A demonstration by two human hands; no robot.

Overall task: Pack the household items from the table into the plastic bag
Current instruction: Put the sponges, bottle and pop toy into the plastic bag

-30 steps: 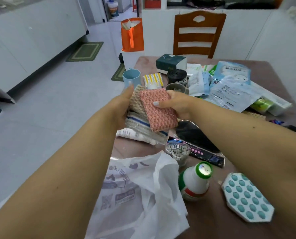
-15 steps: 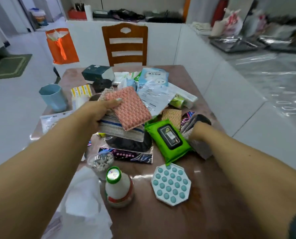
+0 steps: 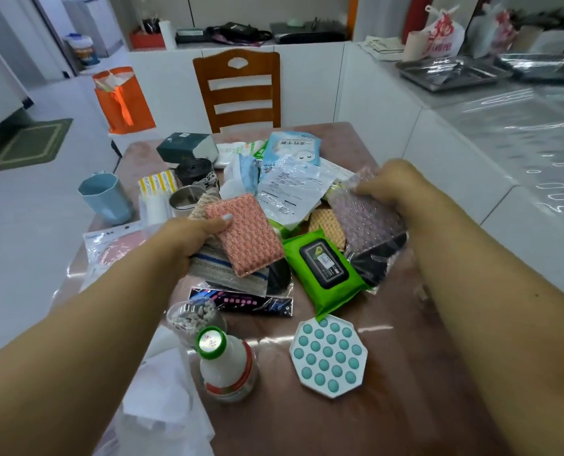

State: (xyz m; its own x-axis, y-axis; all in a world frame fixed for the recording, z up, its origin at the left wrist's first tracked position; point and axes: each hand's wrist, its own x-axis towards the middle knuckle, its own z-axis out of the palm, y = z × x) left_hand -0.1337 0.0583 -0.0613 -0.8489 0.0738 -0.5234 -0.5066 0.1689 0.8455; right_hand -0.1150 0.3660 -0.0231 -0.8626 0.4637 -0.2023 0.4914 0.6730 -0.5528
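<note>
Left hand [image 3: 188, 236] grips a pink sponge [image 3: 246, 236] and folded cloths — right hand [image 3: 386, 184] lifts a bubble-wrap pouch [image 3: 367, 222].

Bright, even indoor light with soft, faint shadows. White glare streaks the glossy desk [image 3: 307, 419] near the bottle [image 3: 223, 363]. Wide-angle distortion bends the edges; the right counter [image 3: 520, 133] is motion-blurred.

We noted a salmon-pink woven-patterned sponge [image 3: 246, 236], a bright green wipes pack [image 3: 323, 268], and a white mat with teal dots [image 3: 328, 355].
</note>
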